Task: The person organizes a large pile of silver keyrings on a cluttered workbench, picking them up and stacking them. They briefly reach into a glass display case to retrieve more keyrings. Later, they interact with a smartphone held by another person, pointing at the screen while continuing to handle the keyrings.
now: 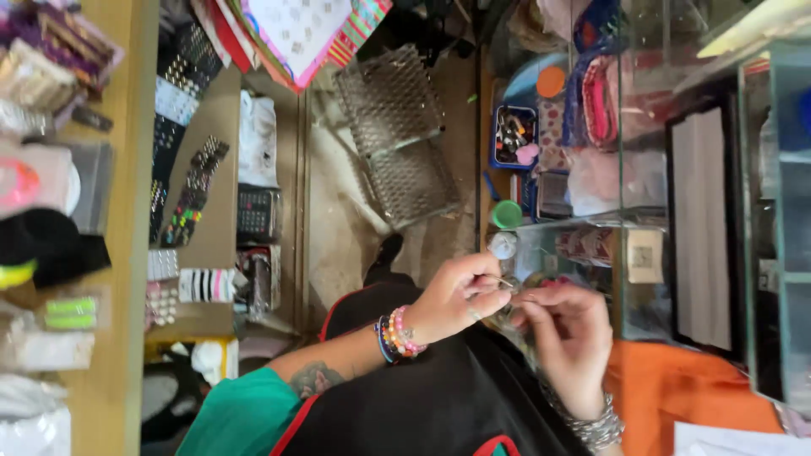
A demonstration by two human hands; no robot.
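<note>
The left hand and the right hand meet just below the middle of the head view, fingertips nearly touching. The left thumb and forefinger are pinched together on a thin wire ring, which pokes out toward 3 o'clock; its long axis runs roughly from 9 to 3 o'clock, though it is too small and blurred to tell its shape fully. The right hand's fingers are curled close together and point toward 10 o'clock at the same small piece; whether they grip it cannot be told. Beaded bracelets circle the left wrist and silver bangles the right. Both hands hover over a black cloth. At 12 o'clock from the hands sits a green lid, and beyond it a blue tray of small bits. A glass case stands at 2 o'clock.
</note>
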